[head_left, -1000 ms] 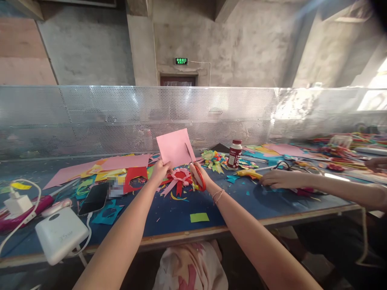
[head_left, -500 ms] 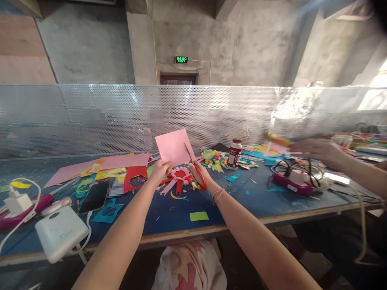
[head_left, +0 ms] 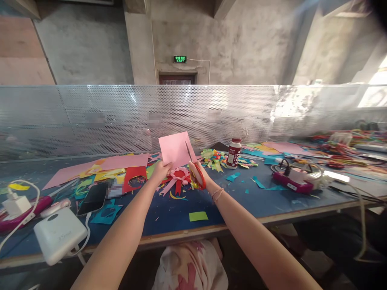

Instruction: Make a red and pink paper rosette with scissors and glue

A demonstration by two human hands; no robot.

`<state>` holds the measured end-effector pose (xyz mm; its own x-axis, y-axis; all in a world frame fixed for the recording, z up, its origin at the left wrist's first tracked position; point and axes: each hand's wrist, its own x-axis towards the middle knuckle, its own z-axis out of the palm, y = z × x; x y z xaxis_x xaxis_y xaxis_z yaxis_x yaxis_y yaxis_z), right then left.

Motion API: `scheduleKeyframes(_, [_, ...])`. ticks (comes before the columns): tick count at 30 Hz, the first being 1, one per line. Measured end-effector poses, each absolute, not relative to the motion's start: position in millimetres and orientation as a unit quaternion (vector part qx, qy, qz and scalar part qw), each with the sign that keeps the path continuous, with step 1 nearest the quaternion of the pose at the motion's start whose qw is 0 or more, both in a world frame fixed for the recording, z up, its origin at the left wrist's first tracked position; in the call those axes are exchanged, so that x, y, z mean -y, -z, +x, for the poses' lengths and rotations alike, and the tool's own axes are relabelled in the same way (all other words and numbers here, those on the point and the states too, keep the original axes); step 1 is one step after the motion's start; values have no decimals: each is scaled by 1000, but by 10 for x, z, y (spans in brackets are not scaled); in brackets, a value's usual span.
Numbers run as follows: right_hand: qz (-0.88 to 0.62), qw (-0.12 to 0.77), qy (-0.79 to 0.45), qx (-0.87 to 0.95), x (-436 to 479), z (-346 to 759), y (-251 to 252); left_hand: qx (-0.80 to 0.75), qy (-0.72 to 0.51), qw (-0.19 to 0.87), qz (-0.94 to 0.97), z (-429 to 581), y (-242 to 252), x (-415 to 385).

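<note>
My left hand (head_left: 161,172) pinches the lower left corner of a pink sheet of paper (head_left: 173,149), held up above the table. My right hand (head_left: 203,175) grips red-handled scissors (head_left: 202,183) whose blades lie along the right part of the sheet. Whether the blades are cutting through it I cannot tell. Below the sheet, between my hands, rests a pink and red paper rosette (head_left: 179,177) with ribbon-like tails. Beside it lies a red paper piece (head_left: 133,177) with a cut-out, and nearer to me a small green paper rectangle (head_left: 198,216).
A brown bottle (head_left: 234,153) stands right of my hands near colourful paper flowers (head_left: 215,157). Power strips with cables (head_left: 292,183) lie at both sides. At the left are a phone (head_left: 93,197) and a white power bank (head_left: 60,233). A perforated metal screen (head_left: 121,121) borders the back.
The other person's arm at the right, holding something yellow, has left the view. The pink sheet has shifted slightly right and down; both hands keep their hold.
</note>
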<state>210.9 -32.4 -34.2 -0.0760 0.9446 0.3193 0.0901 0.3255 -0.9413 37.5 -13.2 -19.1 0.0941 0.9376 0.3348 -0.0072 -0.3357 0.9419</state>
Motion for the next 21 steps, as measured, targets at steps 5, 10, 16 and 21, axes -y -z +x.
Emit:
scheduleKeyframes(5, [-436,539,-381,612,296,2108,355,-389,-546,427,607,374,195,127])
scheduleKeyframes(10, [-446,535,-371,615,256,2104,389,-407,-537,413,612,367,191,131])
scheduleKeyframes(16, [-426,551,-372,613,255,2132,388,-403,-522,412,629,369,195,129])
scheduleKeyframes(21, [-423,541,-400,608,272,2153,360,-401,-497,408,653,360,215,113])
